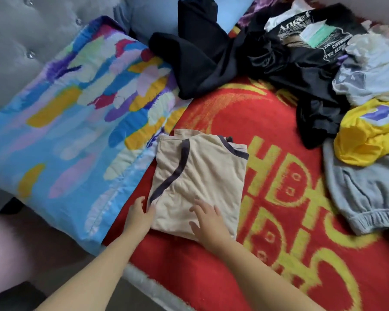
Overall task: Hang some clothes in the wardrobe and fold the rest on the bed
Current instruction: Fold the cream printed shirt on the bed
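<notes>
A beige top with dark trim (pixel 202 173) lies folded into a rough square on the red and yellow blanket (pixel 279 198). My left hand (pixel 139 215) touches its near left edge, thumb against the cloth. My right hand (pixel 208 223) rests flat on the near part of the fold with fingers spread. Unfolded clothes are heaped at the back and right: a black garment (pixel 198 61), a black printed T-shirt (pixel 305 52), a pale grey-white piece (pixel 373 70), a yellow garment (pixel 366 135) and grey sweatpants (pixel 366 194).
A colourful feather-print pillow (pixel 76 131) lies to the left of the folded top, against a grey tufted headboard (pixel 20 41). A light blue pillow (pixel 153 16) sits behind it. The bed's near edge (pixel 148 286) runs under my forearms.
</notes>
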Available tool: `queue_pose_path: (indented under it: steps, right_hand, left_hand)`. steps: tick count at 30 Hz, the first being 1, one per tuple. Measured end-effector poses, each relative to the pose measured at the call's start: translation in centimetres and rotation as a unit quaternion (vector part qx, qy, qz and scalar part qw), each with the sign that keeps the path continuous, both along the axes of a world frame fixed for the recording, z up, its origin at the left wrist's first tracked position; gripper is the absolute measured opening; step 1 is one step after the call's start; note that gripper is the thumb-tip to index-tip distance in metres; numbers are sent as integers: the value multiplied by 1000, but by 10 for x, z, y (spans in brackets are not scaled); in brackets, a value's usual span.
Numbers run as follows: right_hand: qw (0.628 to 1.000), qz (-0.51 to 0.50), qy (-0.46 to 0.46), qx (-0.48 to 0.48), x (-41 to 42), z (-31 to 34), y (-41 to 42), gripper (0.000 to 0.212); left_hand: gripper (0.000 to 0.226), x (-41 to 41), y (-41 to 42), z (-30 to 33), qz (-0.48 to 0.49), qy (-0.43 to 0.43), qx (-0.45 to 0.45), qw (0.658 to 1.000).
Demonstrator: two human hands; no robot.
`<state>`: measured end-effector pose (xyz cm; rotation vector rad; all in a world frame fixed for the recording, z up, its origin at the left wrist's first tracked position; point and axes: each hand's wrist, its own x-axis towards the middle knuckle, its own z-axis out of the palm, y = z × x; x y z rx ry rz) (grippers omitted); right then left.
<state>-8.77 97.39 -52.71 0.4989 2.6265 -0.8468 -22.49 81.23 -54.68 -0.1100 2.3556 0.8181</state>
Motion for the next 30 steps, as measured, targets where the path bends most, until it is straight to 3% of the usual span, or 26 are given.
queue_pose_path:
  steps: [3, 6, 8, 12, 16, 17, 21, 23, 27, 30]
  right_hand:
    - [994, -62, -13, 85, 34, -7, 30, 46]
    - [958, -282, -30, 29, 52, -10, 42, 53]
    - [906, -409, -69, -79, 53, -13, 41, 59]
    - [833, -493, -173, -183, 45, -23, 30, 46]
    - [682, -617, -135, -368, 45, -12, 30, 36]
    - [663, -624, -123, -395, 48, 0, 32, 32]
    - [659, -596, -42, -457, 55, 52, 47, 14]
    - [663, -590, 13, -461, 56, 87, 54, 2]
    - [677, -591, 105, -426, 56, 165, 79, 9]
    - [661, -599, 177, -416, 49, 216, 104, 5]
  left_hand:
    - [65, 5, 9, -8, 15, -34, -57, 998]
    - [62, 14, 21, -11, 52, -73, -75, 993]
    - [63, 20, 24, -13, 38, -88, -74, 993]
    - [59, 21, 17, -13, 79, -163, 26, 983]
    - [35, 13, 1, 4, 138, -229, 124, 956]
    - [32, 12, -2, 14, 157, -241, 149, 946]
    - [10, 5, 13, 64, 205, -256, 262, 908]
    - [14, 6, 27, 98, 207, -236, 316, 895]
    - [15, 5, 50, 179, 133, -183, 343, 912]
    - [8, -9, 78, 233, 96, -146, 350, 920]
